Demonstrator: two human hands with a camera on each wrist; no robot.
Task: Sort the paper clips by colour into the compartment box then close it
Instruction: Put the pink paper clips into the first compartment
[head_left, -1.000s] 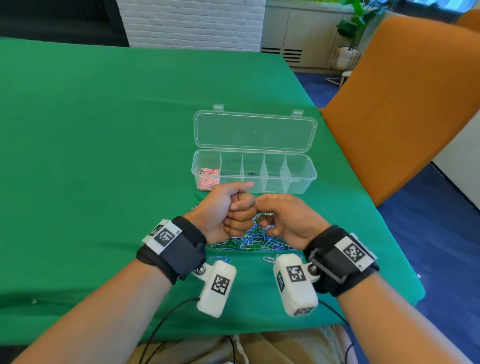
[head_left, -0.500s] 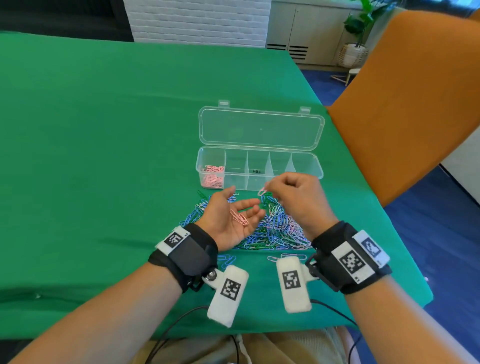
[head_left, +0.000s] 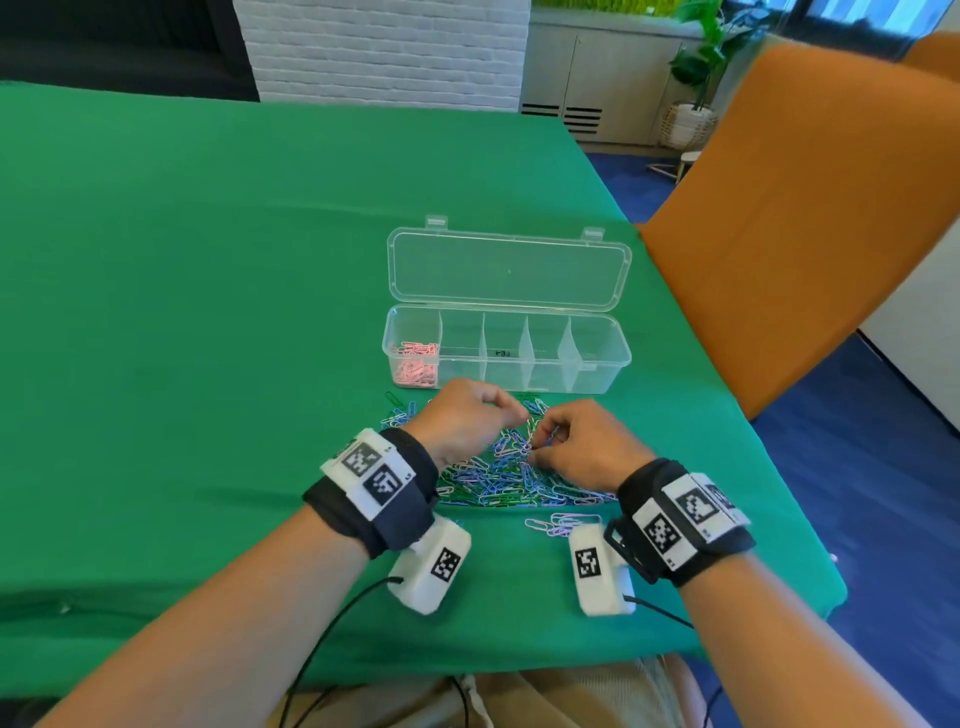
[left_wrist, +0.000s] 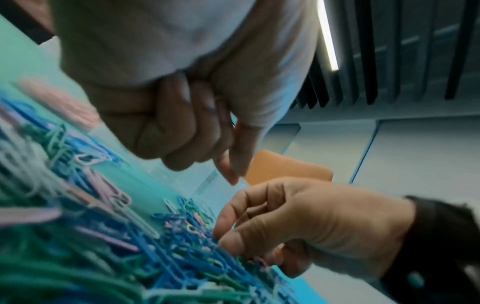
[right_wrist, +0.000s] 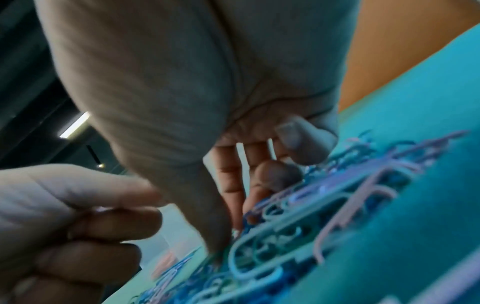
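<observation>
1. Table (head_left: 208, 312): covered with a green cloth; it carries the compartment box and a loose heap of paper clips near its front edge.
2. Compartment box (head_left: 597, 364): clear plastic, five compartments in a row, standing just beyond the heap. Its lid (head_left: 509, 270) is hinged back and lies open and flat on the far side.
3. Pink clips (head_left: 415, 366): a small pile fills the leftmost compartment. The other four compartments show no clips in the head view.
4. Heap of paper clips (head_left: 498, 478): blue, green, pale pink and lilac clips tangled together between the two wrists and the box. A few pale stray clips (head_left: 561, 522) lie apart on the near side, just beside the right wrist camera.
5. Left hand (head_left: 462, 421): held palm down over the left part of the heap. In the left wrist view its fingers (left_wrist: 182, 127) are curled tightly into the palm; whether they enclose any clips cannot be told.
6. Right hand (head_left: 587, 447): lowered onto the right part of the heap. Thumb and forefinger tips meet at the clips, apparently pinching at one; the right wrist view is too blurred to confirm what is held.
7. Orange chair (head_left: 805, 208): stands at the right edge of the table, beyond the box.
</observation>
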